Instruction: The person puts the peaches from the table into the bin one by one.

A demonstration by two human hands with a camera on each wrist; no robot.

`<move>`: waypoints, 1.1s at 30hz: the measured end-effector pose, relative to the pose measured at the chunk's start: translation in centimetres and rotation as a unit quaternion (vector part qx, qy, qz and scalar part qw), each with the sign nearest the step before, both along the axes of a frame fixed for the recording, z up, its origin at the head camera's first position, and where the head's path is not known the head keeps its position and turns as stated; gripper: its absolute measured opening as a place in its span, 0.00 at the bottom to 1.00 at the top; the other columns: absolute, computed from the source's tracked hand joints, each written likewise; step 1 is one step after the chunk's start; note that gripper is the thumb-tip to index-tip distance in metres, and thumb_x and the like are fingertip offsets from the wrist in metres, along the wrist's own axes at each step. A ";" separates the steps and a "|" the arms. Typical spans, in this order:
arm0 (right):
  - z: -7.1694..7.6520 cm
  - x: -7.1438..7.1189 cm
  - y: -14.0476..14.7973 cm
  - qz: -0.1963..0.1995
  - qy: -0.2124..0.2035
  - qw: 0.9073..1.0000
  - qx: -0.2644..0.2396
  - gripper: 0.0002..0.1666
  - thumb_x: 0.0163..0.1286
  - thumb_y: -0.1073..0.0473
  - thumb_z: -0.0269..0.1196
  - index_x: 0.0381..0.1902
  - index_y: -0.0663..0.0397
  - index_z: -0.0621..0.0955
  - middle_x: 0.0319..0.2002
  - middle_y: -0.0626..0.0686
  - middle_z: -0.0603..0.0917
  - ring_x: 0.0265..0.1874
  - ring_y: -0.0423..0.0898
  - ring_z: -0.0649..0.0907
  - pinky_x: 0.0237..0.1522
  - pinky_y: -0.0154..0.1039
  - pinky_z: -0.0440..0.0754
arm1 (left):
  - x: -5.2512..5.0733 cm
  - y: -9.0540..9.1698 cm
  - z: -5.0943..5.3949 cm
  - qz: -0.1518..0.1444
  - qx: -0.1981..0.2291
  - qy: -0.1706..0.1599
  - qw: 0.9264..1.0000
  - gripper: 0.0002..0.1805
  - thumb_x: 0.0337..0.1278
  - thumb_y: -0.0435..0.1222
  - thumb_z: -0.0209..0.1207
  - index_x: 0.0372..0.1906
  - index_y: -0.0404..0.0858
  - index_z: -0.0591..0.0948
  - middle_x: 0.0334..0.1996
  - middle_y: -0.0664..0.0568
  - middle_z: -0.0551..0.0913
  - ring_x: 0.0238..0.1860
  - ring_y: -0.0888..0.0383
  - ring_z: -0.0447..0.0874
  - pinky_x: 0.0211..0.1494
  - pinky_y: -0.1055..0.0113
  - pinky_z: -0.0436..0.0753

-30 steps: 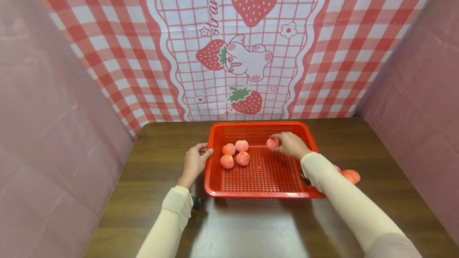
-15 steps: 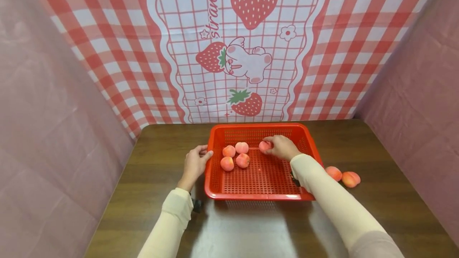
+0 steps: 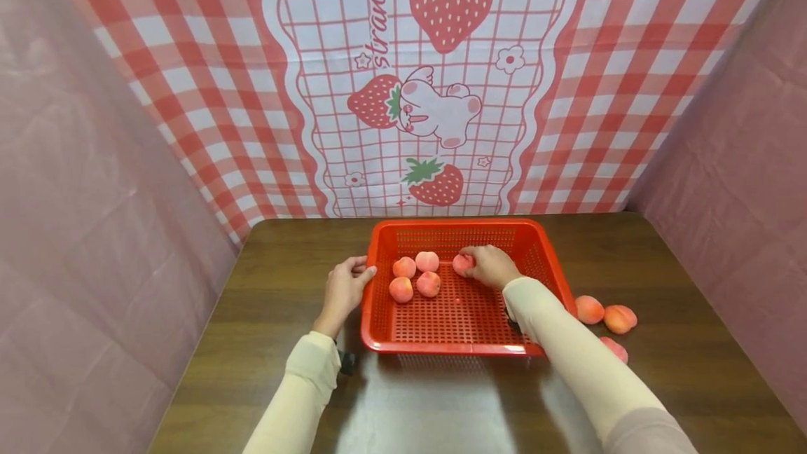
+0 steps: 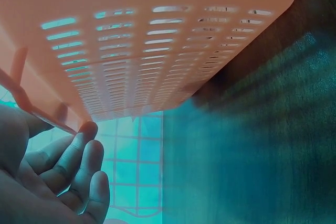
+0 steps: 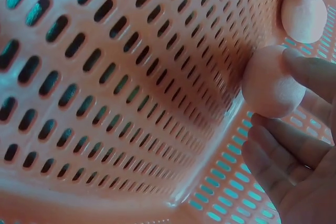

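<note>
Head view: your right hand (image 3: 494, 267) is pinching a peach (image 3: 462, 265) inside the red basket (image 3: 441, 348) near its far edge, and your left hand (image 3: 343, 289) is gripping its left rim. Four peaches (image 3: 429, 284) are sitting toward the basket's left edge; three more peaches (image 3: 589, 310) are lying on the table (image 3: 290, 258) off its right edge.

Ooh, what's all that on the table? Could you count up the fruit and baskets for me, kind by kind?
Peaches: 8 visible (4 loose in the red basket, 1 held by the right hand, 3 on the table, one partly hidden by the sleeve)
Baskets: 1
Total: 9
</note>
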State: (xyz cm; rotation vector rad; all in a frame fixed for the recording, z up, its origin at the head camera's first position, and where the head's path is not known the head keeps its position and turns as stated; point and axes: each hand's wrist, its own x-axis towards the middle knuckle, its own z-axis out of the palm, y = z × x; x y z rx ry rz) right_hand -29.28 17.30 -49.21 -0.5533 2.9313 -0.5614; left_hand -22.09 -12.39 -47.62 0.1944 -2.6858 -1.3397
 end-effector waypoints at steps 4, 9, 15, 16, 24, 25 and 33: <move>0.0 0.0 -0.1 -0.006 0.002 1.000 0.006 0.28 0.60 0.53 0.68 0.58 0.55 0.80 0.50 0.61 0.85 0.47 0.60 0.83 0.49 0.57 0.79 | 0.0 -0.1 0.0 0.000 0.002 -0.001 1.000 0.18 0.60 0.39 0.64 0.53 0.34 0.83 0.42 0.41 0.87 0.46 0.47 0.85 0.52 0.53 0.82; 0.0 0.1 0.1 -0.005 0.003 1.000 0.006 0.28 0.61 0.53 0.68 0.59 0.56 0.79 0.52 0.62 0.85 0.49 0.61 0.83 0.52 0.57 0.79 | 0.0 0.0 0.0 0.001 0.004 -0.004 1.000 0.19 0.60 0.39 0.64 0.53 0.34 0.83 0.43 0.41 0.87 0.46 0.48 0.85 0.52 0.54 0.82; 0.2 0.2 0.2 0.000 0.003 1.000 -0.001 0.29 0.61 0.54 0.68 0.58 0.59 0.79 0.53 0.62 0.84 0.51 0.61 0.83 0.55 0.56 0.78 | -0.1 0.1 -0.3 0.001 0.001 0.003 1.000 0.18 0.60 0.38 0.64 0.52 0.34 0.83 0.42 0.41 0.87 0.45 0.47 0.86 0.51 0.53 0.82; 0.3 0.2 0.3 0.000 0.002 1.000 -0.002 0.28 0.61 0.54 0.69 0.58 0.59 0.79 0.53 0.62 0.84 0.51 0.60 0.83 0.55 0.56 0.78 | -0.1 0.1 -0.3 0.000 0.000 0.006 1.000 0.18 0.60 0.38 0.64 0.52 0.34 0.83 0.41 0.41 0.88 0.45 0.48 0.86 0.51 0.53 0.82; 0.7 0.0 0.6 -0.006 -0.015 1.000 0.006 0.29 0.62 0.55 0.68 0.60 0.60 0.78 0.55 0.61 0.83 0.55 0.59 0.81 0.58 0.55 0.76 | 0.1 0.0 -0.2 0.003 0.002 0.008 1.000 0.18 0.60 0.38 0.64 0.53 0.34 0.83 0.41 0.41 0.88 0.44 0.47 0.86 0.50 0.53 0.82; 0.8 0.0 0.6 -0.006 -0.016 1.000 0.009 0.29 0.63 0.55 0.67 0.60 0.59 0.78 0.56 0.61 0.83 0.55 0.59 0.81 0.59 0.55 0.76 | 0.1 -0.1 -0.1 0.002 0.002 0.008 1.000 0.18 0.60 0.38 0.64 0.53 0.34 0.83 0.41 0.41 0.88 0.44 0.47 0.86 0.50 0.53 0.82; 1.3 0.2 1.0 -0.012 -0.030 0.999 0.013 0.29 0.65 0.54 0.66 0.61 0.60 0.77 0.58 0.61 0.81 0.58 0.59 0.79 0.60 0.56 0.75 | 0.1 0.0 0.0 -0.005 0.000 0.009 1.000 0.18 0.60 0.38 0.63 0.53 0.33 0.83 0.41 0.40 0.87 0.44 0.47 0.86 0.50 0.53 0.82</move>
